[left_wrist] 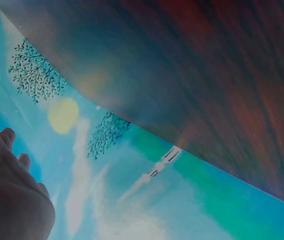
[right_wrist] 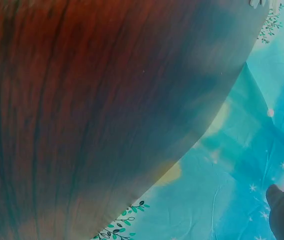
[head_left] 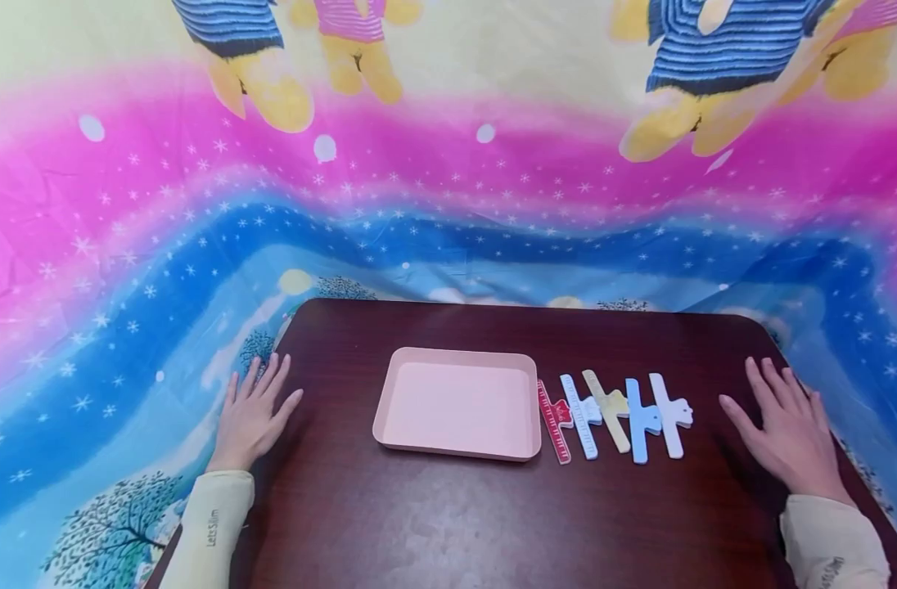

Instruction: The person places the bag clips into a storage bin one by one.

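Observation:
My left hand (head_left: pixel 253 417) is at the table's left edge, fingers spread, holding nothing. On the opposite side my right hand (head_left: pixel 791 429) has its fingers spread too, with nothing in it. Between them lies a shallow pink tray (head_left: pixel 456 451) with a bare inside. Right of the tray several ruler clips lie in a row: a red clip (head_left: pixel 554 421) close against the tray's side, a pale blue clip (head_left: pixel 583 417), a cream clip (head_left: pixel 607 411), a blue clip (head_left: pixel 637 421) and a white clip (head_left: pixel 667 415), the one nearest my right hand.
The dark brown wooden table (head_left: pixel 448 523) has rounded far corners. A printed cloth (head_left: pixel 448 180) with bears and snowflakes hangs behind it and down both sides. In the wrist views the table's edge runs diagonally against this cloth.

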The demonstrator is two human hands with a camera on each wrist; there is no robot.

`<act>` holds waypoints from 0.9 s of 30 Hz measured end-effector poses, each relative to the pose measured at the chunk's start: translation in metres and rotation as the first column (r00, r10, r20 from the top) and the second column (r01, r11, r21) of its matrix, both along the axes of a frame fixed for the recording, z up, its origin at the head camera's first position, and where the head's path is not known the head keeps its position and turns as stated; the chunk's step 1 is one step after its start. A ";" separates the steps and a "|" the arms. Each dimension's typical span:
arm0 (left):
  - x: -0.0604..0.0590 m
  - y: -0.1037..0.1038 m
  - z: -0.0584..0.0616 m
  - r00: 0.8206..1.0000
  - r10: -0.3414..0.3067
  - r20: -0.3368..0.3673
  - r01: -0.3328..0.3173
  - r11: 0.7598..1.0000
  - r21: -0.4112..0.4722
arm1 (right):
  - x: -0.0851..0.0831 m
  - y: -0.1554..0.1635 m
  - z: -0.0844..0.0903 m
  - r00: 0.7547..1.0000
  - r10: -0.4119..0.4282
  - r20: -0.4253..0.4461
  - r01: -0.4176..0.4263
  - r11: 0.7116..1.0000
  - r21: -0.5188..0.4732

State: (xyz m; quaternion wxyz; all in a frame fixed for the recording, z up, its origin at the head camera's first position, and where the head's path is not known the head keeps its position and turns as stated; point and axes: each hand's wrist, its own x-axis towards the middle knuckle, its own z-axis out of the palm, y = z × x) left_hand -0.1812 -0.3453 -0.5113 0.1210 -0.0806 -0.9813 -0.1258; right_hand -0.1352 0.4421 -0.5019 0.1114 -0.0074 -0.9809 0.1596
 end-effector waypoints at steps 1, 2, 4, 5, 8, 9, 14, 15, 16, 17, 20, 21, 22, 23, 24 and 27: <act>0.000 0.001 0.000 1.000 0.000 0.003 0.000 1.000 0.002 | 0.000 -0.001 0.000 1.000 0.002 0.005 -0.002 1.000 -0.015; -0.001 0.002 0.000 1.000 -0.002 0.005 0.002 1.000 0.007 | 0.000 -0.002 0.000 1.000 0.004 0.011 -0.004 1.000 -0.030; -0.003 0.007 -0.001 1.000 -0.008 0.016 0.008 1.000 0.022 | -0.001 -0.004 0.000 0.999 0.015 0.042 -0.012 0.997 -0.074; -0.005 0.011 -0.001 0.999 -0.015 0.029 0.014 0.999 0.032 | -0.002 -0.005 0.001 0.998 0.021 0.063 -0.015 0.995 -0.101; -0.012 0.027 -0.002 0.995 -0.051 0.084 0.043 0.995 0.091 | -0.006 -0.011 0.002 0.988 0.042 0.145 -0.015 0.984 -0.178; -0.014 0.033 -0.002 0.992 -0.070 0.103 0.058 0.991 0.117 | -0.008 -0.013 0.003 0.983 0.048 0.175 -0.012 0.980 -0.200; -0.024 0.070 -0.003 0.969 -0.141 0.203 0.089 0.966 0.244 | -0.017 -0.024 0.003 0.950 0.061 0.307 0.020 0.966 -0.256; -0.025 0.077 -0.002 0.963 -0.148 0.228 0.085 0.961 0.262 | -0.019 -0.025 0.002 0.943 0.060 0.329 0.029 0.966 -0.259; -0.027 0.084 -0.003 0.956 -0.152 0.252 0.080 0.958 0.277 | -0.021 -0.026 0.000 0.935 0.057 0.350 0.037 0.966 -0.257; -0.027 0.091 -0.002 0.948 -0.157 0.276 0.073 0.954 0.292 | -0.023 -0.027 0.000 0.930 0.054 0.364 0.043 0.966 -0.255; -0.029 0.107 -0.004 0.930 -0.179 0.321 0.072 0.945 0.318 | -0.027 -0.030 -0.002 0.918 0.041 0.394 0.065 0.965 -0.253; -0.030 0.111 -0.005 0.926 -0.188 0.327 0.076 0.943 0.324 | -0.028 -0.031 -0.002 0.914 0.036 0.404 0.075 0.964 -0.255; -0.030 0.116 -0.006 0.925 -0.194 0.327 0.082 0.941 0.327 | -0.029 -0.033 -0.002 0.913 0.033 0.407 0.079 0.964 -0.255; -0.030 0.120 -0.006 0.925 -0.198 0.324 0.086 0.940 0.330 | -0.029 -0.034 -0.002 0.912 0.031 0.409 0.084 0.962 -0.260; -0.030 0.123 -0.007 0.922 -0.203 0.331 0.084 0.936 0.342 | -0.030 -0.035 -0.002 0.909 0.030 0.415 0.091 0.960 -0.267; -0.030 0.132 -0.008 0.919 -0.218 0.328 0.090 0.927 0.363 | -0.032 -0.038 -0.004 0.908 0.025 0.419 0.101 0.956 -0.275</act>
